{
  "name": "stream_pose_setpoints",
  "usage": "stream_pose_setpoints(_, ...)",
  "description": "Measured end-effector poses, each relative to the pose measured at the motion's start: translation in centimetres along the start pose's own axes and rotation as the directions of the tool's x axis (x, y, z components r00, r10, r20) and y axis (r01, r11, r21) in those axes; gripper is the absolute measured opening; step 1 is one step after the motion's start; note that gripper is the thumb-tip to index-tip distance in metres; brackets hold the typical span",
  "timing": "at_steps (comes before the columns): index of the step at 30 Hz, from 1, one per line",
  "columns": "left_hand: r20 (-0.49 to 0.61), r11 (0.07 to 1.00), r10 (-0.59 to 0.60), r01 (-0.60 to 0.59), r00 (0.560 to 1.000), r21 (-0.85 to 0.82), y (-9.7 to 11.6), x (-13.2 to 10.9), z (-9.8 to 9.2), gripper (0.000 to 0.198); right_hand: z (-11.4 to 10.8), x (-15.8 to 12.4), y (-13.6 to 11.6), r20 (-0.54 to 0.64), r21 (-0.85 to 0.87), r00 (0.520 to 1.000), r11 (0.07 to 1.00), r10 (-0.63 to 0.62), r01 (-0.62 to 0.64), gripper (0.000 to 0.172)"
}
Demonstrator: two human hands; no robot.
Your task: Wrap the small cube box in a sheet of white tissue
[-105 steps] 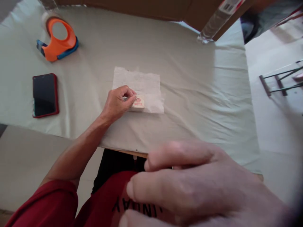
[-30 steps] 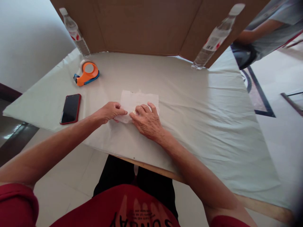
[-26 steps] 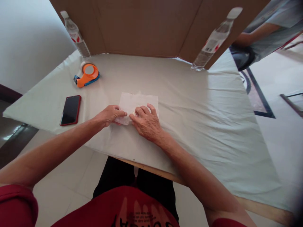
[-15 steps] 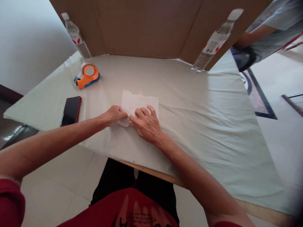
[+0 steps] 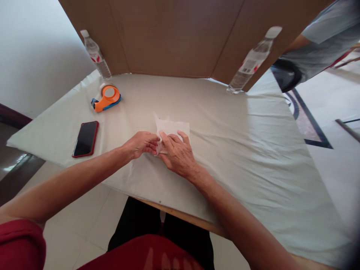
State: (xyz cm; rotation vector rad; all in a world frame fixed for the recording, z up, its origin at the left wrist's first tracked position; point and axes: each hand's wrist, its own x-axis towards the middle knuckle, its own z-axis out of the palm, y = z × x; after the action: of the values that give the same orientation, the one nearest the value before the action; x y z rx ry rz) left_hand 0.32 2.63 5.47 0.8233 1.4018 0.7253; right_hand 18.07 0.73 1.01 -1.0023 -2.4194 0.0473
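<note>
A thin white sheet [image 5: 176,126], like tissue or soft paper, lies on the covered table, its left side lifted and folded over. At that left edge my left hand [image 5: 143,144] is closed, thumb and fingertips pinching the sheet. My right hand [image 5: 178,152] rests over the sheet's near part, fingers bent, holding the fold down against the table. Between its thumb and index finger shows a small pale edge, mostly covered, which I cannot make out. The two hands nearly touch.
An orange and blue tape dispenser [image 5: 108,98] and a red-cased phone [image 5: 86,138] lie at the left. Water bottles, one at the left [image 5: 97,56] and one at the right [image 5: 253,62], stand before a brown cardboard panel [image 5: 171,37]. Another person [image 5: 332,33] is at the far right.
My left hand has moved slightly right, bringing the sheet's left side over, so less of the sheet lies flat. My right index finger has stretched out onto the fold. The view has tilted up a little.
</note>
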Motion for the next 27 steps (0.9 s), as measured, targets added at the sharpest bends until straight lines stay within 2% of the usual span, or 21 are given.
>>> stream_pose_setpoints(3, 0.043, 0.997, 0.081, -0.080, 0.996, -0.022, -0.5, -0.6, -0.2, 0.017, -0.1, 0.2, 0.2, 0.037, 0.053, 0.999, 0.998, 0.014, -0.016, 0.071)
stream_pose_setpoints(5, 0.014, 0.974, 0.208, -0.209, 0.978, 0.092, -1.2, -0.9, -0.2, 0.025, -0.6, 0.3, 0.3, 0.064, 0.088, 0.998, 0.996, 0.013, -0.019, 0.070)
stream_pose_setpoints(6, 0.017, 0.936, 0.296, -0.294, 0.955, 0.194, -1.6, -0.9, -0.1, 0.025, -1.0, 0.4, 0.4, 0.078, 0.107, 0.997, 0.994, 0.005, -0.013, 0.069)
stream_pose_setpoints(7, 0.046, 0.868, 0.392, -0.386, 0.919, 0.312, -2.0, -0.9, 0.1, 0.024, -1.6, 0.3, 0.6, 0.088, 0.125, 0.996, 0.992, -0.006, -0.005, 0.068)
stream_pose_setpoints(9, 0.112, 0.660, 0.574, -0.539, 0.811, 0.523, -2.9, -0.7, 0.3, 0.021, -3.1, -0.2, 1.1, 0.094, 0.159, 0.996, 0.987, 0.002, -0.017, 0.062)
stream_pose_setpoints(11, 0.181, 0.434, 0.701, -0.615, 0.689, 0.658, -3.8, -0.5, 0.5, 0.020, -4.8, -1.3, 1.8, 0.072, 0.180, 0.989, 0.974, 0.128, -0.139, 0.055)
stream_pose_setpoints(12, 0.209, 0.335, 0.749, -0.631, 0.629, 0.700, -4.2, -0.3, 0.5, 0.021, -5.6, -2.0, 2.2, 0.070, 0.190, 0.966, 0.948, 0.247, -0.256, 0.052)
stream_pose_setpoints(13, 0.232, 0.251, 0.787, -0.640, 0.572, 0.727, -4.5, -0.1, 0.6, 0.022, -6.3, -2.7, 2.5, 0.094, 0.202, 0.920, 0.898, 0.379, -0.391, 0.051)
stream_pose_setpoints(15, 0.263, 0.126, 0.843, -0.647, 0.470, 0.752, -5.2, 0.2, 0.7, 0.023, -7.0, -4.0, 3.0, 0.226, 0.213, 0.775, 0.747, 0.590, -0.630, 0.054)
stream_pose_setpoints(17, 0.268, 0.074, 0.872, -0.651, 0.410, 0.755, -5.8, 0.4, 0.9, 0.022, -6.8, -4.7, 3.0, 0.351, 0.198, 0.641, 0.615, 0.683, -0.763, 0.062)
stream_pose_setpoints(18, 0.256, 0.076, 0.880, -0.652, 0.399, 0.755, -6.1, 0.5, 1.0, 0.022, -6.5, -4.8, 2.9, 0.382, 0.197, 0.600, 0.572, 0.703, -0.796, 0.066)
stream_pose_setpoints(20, 0.222, 0.102, 0.889, -0.645, 0.401, 0.757, -6.5, 0.5, 1.3, 0.021, -5.4, -4.6, 2.6, 0.382, 0.220, 0.565, 0.522, 0.731, -0.824, 0.073)
stream_pose_setpoints(23, 0.190, 0.131, 0.884, -0.617, 0.427, 0.776, -6.9, 0.2, 1.8, 0.020, -3.8, -3.7, 2.3, 0.321, 0.302, 0.590, 0.511, 0.740, -0.805, 0.077)
stream_pose_setpoints(25, 0.193, 0.129, 0.875, -0.597, 0.445, 0.791, -6.9, -0.1, 2.0, 0.020, -2.9, -3.2, 2.4, 0.296, 0.375, 0.614, 0.502, 0.732, -0.779, 0.077)
stream_pose_setpoints(27, 0.200, 0.111, 0.872, -0.577, 0.447, 0.809, -6.8, -0.3, 2.0, 0.019, -2.2, -2.9, 2.6, 0.292, 0.436, 0.617, 0.473, 0.730, -0.766, 0.079)
